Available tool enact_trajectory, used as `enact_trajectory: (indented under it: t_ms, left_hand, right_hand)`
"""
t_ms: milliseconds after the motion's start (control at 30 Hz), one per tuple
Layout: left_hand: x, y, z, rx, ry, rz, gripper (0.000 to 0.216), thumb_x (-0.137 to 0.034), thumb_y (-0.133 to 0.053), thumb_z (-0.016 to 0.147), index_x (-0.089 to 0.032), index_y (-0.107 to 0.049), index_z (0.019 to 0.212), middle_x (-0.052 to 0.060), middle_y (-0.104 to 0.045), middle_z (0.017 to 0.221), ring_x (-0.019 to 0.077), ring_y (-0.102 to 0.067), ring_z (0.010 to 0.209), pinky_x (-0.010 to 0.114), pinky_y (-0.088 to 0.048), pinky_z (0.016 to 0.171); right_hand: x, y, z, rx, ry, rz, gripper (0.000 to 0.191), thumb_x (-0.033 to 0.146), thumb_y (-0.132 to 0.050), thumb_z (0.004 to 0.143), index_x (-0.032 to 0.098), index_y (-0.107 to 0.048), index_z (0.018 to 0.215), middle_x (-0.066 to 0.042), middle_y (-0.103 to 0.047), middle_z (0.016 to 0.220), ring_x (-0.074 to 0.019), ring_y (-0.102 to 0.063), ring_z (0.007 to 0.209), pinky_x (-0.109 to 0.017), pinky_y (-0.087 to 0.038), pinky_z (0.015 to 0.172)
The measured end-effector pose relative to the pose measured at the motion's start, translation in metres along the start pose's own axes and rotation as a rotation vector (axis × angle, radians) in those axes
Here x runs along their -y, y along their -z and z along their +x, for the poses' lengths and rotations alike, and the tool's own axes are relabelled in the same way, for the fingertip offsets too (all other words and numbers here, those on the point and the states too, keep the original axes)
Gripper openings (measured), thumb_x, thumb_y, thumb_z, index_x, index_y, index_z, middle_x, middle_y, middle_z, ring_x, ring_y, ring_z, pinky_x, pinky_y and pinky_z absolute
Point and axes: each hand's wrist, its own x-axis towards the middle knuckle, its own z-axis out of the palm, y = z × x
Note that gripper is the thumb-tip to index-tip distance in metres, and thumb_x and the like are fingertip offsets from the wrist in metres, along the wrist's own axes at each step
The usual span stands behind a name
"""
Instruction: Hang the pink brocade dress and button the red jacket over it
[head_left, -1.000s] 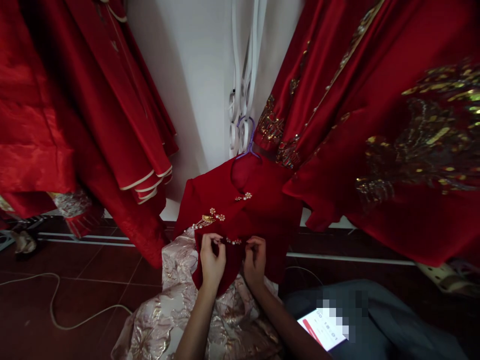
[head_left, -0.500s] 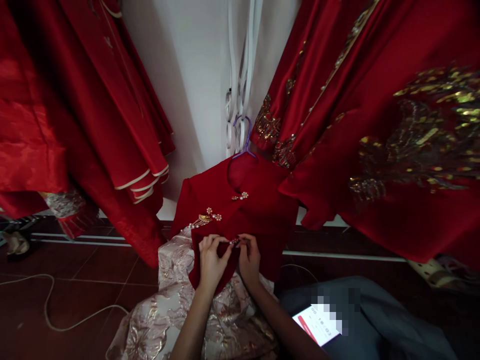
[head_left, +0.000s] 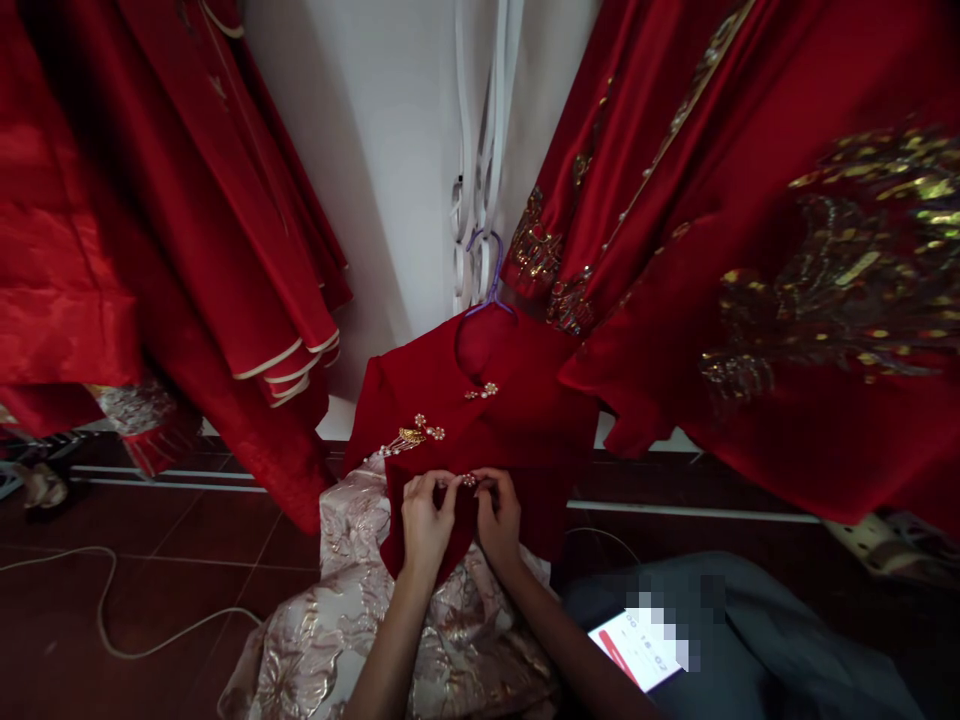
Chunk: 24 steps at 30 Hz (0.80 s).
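A red jacket [head_left: 517, 430] hangs on a purple hanger [head_left: 493, 290], its front facing me. My left hand [head_left: 427, 520] pinches the left side of a small beaded button [head_left: 469, 480] low on the jacket front. From the other side, my right hand [head_left: 498, 515] has thumb and fingers closed at the same button; its exact hold is partly hidden. Higher up sits a pearl flower fastening [head_left: 489, 390]. A gold brooch with pearl strands [head_left: 409, 437] is on the jacket's left side. Below the jacket spreads a shiny pale skirt [head_left: 360, 560].
Red garments [head_left: 187, 200] hang at left, and a sequined red garment [head_left: 810, 280] at right. White scrolled metalwork [head_left: 480, 150] stands against the wall. A lit phone [head_left: 637, 650] lies on a blue-grey cloth [head_left: 757, 620]. A pale cable [head_left: 127, 655] crosses the tiled floor.
My left fingers have shifted slightly upward and off the button's face, so more of the button shows. My right hand stays nearly in place.
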Motion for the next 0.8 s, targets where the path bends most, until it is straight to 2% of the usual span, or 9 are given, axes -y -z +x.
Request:
enact_trajectory:
  t_ms: [133,233,367,467,600,733,800]
  left_hand:
    - [0.006,0.0,0.014,0.039,0.081,-0.261,0.025,-0.038,-0.058,0.08,-0.019,-0.056,0.095,0.002,-0.065,0.077,0.0146,-0.061,0.071,0.028,-0.047,0.071]
    - [0.01,-0.001,0.035,-0.01,0.198,-0.458,0.039,-0.043,-0.056,0.079,-0.018,-0.051,0.107,0.003,-0.065,0.082,0.0111,-0.06,0.061,0.024,-0.048,0.061]
    - [0.011,-0.005,0.062,-0.087,0.37,-0.676,0.042,-0.05,-0.058,0.075,-0.015,-0.058,0.097,0.008,-0.065,0.092,0.0118,-0.062,0.066,0.024,-0.049,0.06]
    - [0.011,-0.007,0.068,-0.129,0.445,-0.829,0.042,-0.048,-0.064,0.069,-0.013,-0.061,0.092,0.009,-0.066,0.094,0.0133,-0.063,0.074,0.024,-0.049,0.064]
    - [0.011,-0.009,0.065,-0.144,0.435,-0.826,0.036,-0.041,-0.067,0.068,-0.013,-0.064,0.092,0.008,-0.067,0.092,0.0142,-0.063,0.077,0.024,-0.048,0.064]
    - [0.008,-0.014,0.067,-0.246,0.383,-0.756,0.026,-0.035,-0.064,0.07,-0.013,-0.063,0.083,0.007,-0.067,0.089,0.0154,-0.062,0.082,0.027,-0.047,0.072]
    - [0.006,-0.018,0.07,-0.295,0.374,-0.724,0.023,-0.034,-0.062,0.07,-0.013,-0.061,0.08,0.006,-0.066,0.08,0.014,-0.062,0.076,0.027,-0.046,0.071]
  right_hand:
    - [0.002,-0.004,-0.001,0.018,0.02,-0.042,0.031,0.014,-0.052,0.067,0.02,-0.054,0.098,-0.003,-0.053,0.085,-0.0142,-0.051,0.07,-0.025,-0.043,0.056]
    - [0.0,-0.007,0.0,0.004,0.029,-0.097,0.037,0.014,-0.057,0.063,0.02,-0.052,0.1,-0.002,-0.05,0.084,-0.0132,-0.049,0.067,-0.023,-0.041,0.051]
    - [-0.001,-0.008,0.0,-0.011,0.018,-0.113,0.03,0.016,-0.056,0.069,0.02,-0.052,0.098,-0.001,-0.049,0.082,-0.0124,-0.048,0.065,-0.023,-0.041,0.052]
    - [0.0,-0.007,-0.001,-0.022,0.015,-0.109,0.026,0.017,-0.055,0.071,0.02,-0.051,0.097,0.0,-0.048,0.08,-0.0122,-0.047,0.065,-0.024,-0.042,0.055]
    - [0.001,-0.006,-0.002,-0.045,0.019,-0.108,0.024,0.017,-0.056,0.072,0.02,-0.05,0.095,0.0,-0.047,0.079,-0.0121,-0.047,0.066,-0.025,-0.042,0.058]
    - [-0.001,-0.006,-0.002,-0.046,0.014,-0.094,0.024,0.018,-0.057,0.071,0.02,-0.05,0.094,0.0,-0.048,0.079,-0.0119,-0.047,0.065,-0.025,-0.042,0.059]
    - [-0.003,-0.007,-0.002,-0.05,0.018,-0.089,0.023,0.019,-0.057,0.071,0.02,-0.05,0.094,0.0,-0.049,0.08,-0.0119,-0.047,0.065,-0.025,-0.042,0.059]
